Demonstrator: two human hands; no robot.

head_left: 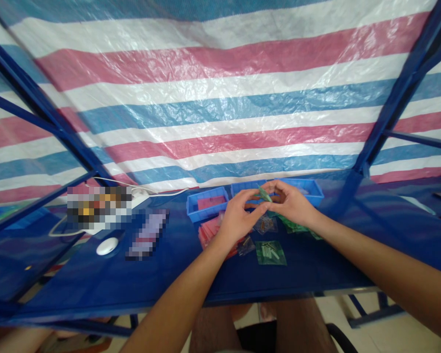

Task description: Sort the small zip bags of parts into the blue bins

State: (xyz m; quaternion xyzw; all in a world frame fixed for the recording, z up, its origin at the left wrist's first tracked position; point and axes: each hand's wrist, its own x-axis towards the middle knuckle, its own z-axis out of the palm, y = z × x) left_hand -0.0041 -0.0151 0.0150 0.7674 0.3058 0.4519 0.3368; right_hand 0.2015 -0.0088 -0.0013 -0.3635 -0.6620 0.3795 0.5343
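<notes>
A small green bag (pixel 264 194) is pinched between my two hands above the blue table. My left hand (pixel 240 215) has its fingers on the bag's left side; my right hand (pixel 288 202) grips it from the right. Below them lie a clear bag of small metal parts (pixel 266 224) and a green bag (pixel 271 252) with white and metal pieces. Red bags (pixel 209 230) are piled beside my left wrist, with a small clear bag (pixel 246 246) at their edge. More green bags (pixel 296 225) lie under my right hand and forearm.
Behind my hands stand a blue bin (pixel 208 212) with red contents and other blue bins (pixel 312 198). On the left are a white round case (pixel 107 246), a blurred phone-like object (pixel 148 235) and white cables (pixel 165 194). A person's arm (pixel 18 338) shows at the lower left.
</notes>
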